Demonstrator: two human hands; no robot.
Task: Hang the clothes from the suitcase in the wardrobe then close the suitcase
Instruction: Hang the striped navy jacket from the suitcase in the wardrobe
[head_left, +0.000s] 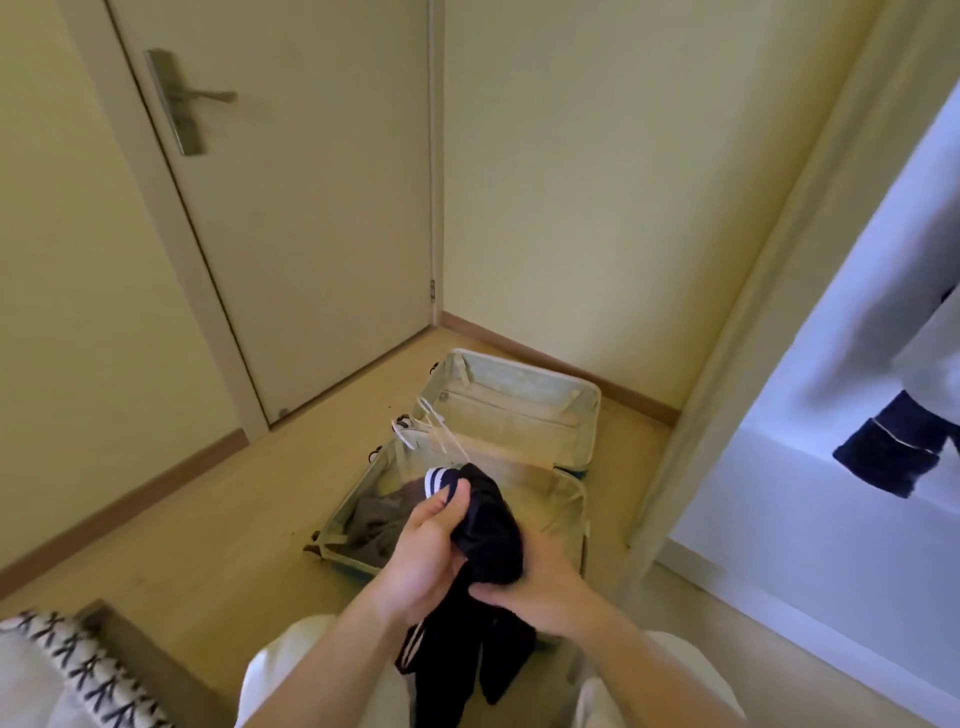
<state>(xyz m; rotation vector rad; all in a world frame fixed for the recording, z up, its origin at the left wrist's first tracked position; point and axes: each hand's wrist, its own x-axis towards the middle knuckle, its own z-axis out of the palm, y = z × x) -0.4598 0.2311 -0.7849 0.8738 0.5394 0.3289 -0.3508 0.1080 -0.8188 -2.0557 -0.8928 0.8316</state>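
Lower centre: our left hand (426, 551) and right hand (540, 587) both grip a bunched dark navy garment with white stripes (488, 525), fingers curled round it, above the open pale green hard-shell suitcase (519, 415) on the wooden floor (208, 530). Grey clothing (379, 519) lies in its near half. Closed cream door (311, 208) upper left; open white wardrobe (810, 467) right, holding a hung garment (893, 447).

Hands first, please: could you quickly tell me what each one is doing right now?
Left hand: grips the dark garment near its striped end.
Right hand: grips the same garment lower down.
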